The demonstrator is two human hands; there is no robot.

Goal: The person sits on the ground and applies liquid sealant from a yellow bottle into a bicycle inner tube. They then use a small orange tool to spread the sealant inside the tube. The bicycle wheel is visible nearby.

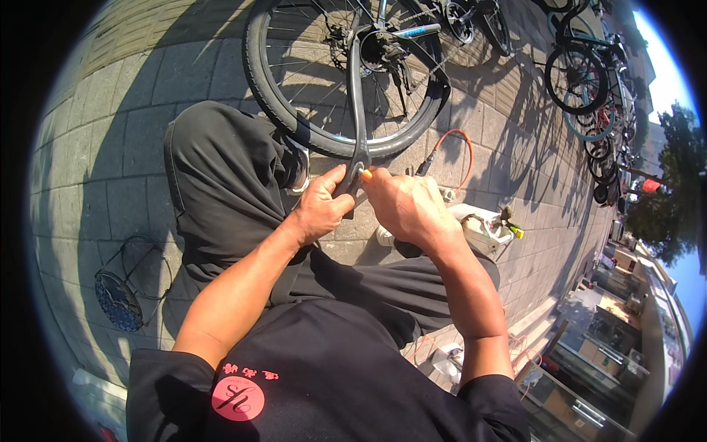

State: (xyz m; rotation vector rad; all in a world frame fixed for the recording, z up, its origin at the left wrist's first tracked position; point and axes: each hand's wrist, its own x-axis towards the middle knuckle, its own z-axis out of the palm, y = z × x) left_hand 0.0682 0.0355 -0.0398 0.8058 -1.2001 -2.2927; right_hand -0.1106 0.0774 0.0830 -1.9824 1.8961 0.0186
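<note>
A long black strip of rubber, looking like a bicycle inner tube, stretches over the bicycle wheel towards me. My left hand pinches it near its close end, thumb and fingers closed on it, a short dark piece hanging below. My right hand is closed right beside it, gripping a small orange-tipped thing against the rubber. Most of that thing is hidden inside the fist. Both hands meet between my knees, just this side of the tyre.
Right of the wheel, an orange hose with a black end lies on the paving. A white container stands beyond my right knee. At left rests a round patterned thing with a thin frame. Parked bicycles line the far right.
</note>
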